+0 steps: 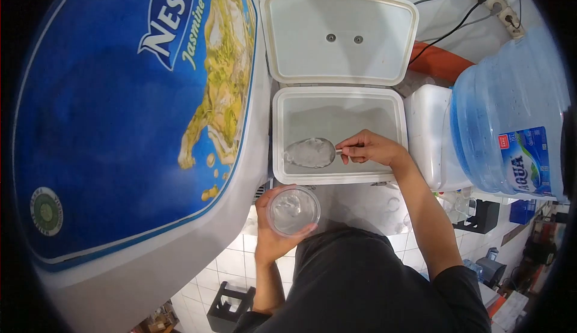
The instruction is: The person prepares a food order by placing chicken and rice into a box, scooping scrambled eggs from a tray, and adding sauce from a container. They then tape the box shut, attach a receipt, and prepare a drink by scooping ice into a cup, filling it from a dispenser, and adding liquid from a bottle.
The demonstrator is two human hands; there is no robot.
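Just past the right hand (pixel 371 148), inside the open white cooler box (pixel 398 130), a metal scoop (pixel 310 152) sits heaped with ice, its short handle pinched in a closed grip between thumb and fingers. Below that grip, outside the box's near wall, the left hand (pixel 273 231) wraps a clear plastic cup (pixel 293 211) from underneath, fingers closed around its side, mouth facing up.

To do this step well, I judge the scoop should stay level as it lifts — any tilt and the heap would slide back into the box — and travel the short way over the near wall to the cup. Bringing the cup close under the scoop's lip, and tipping slowly, would keep pieces from bouncing onto the floor tiles below.

Containers, taken from the grip outward:
- The cooler box, lid (pixel 340 34) swung fully open beyond the right hand, looks nearly bare inside; apart from the ice in the scoop I cannot tell how much is left.
- The cup already holds something pale and glassy, probably a little ice.
- To the right of the right forearm stands 1 large blue water jug (pixel 508 123), apparently holding water.
- Left of both hands looms a big blue Nestea Jasmine Tea dispenser (pixel 126 111); its contents are hidden.
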